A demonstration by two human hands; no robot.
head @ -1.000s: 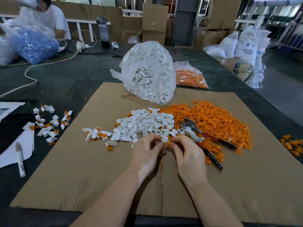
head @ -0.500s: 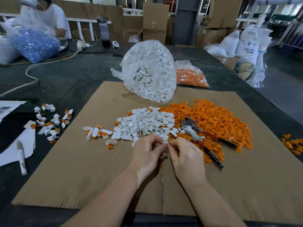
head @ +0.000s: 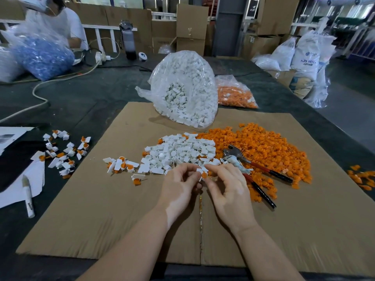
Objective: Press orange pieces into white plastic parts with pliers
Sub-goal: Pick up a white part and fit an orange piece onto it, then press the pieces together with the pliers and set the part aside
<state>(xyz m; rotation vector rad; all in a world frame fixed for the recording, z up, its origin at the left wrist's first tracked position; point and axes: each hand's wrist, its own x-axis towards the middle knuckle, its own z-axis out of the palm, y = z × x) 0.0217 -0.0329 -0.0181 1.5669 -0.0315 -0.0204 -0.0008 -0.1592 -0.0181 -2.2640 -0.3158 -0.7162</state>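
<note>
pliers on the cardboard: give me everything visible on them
The pliers lie flat on the cardboard sheet, right of the right hand, in neither hand. Grey metal head points up-left, at the border of the white pile and the orange pile. Two thin red handles with black grips splay apart toward lower right, resting on orange pieces. Something pale is wrapped near the joint; what it is I cannot tell.

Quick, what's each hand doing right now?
Left hand: pinches the white part with an orange piece.
Right hand: fingers pinch that same part.
</note>
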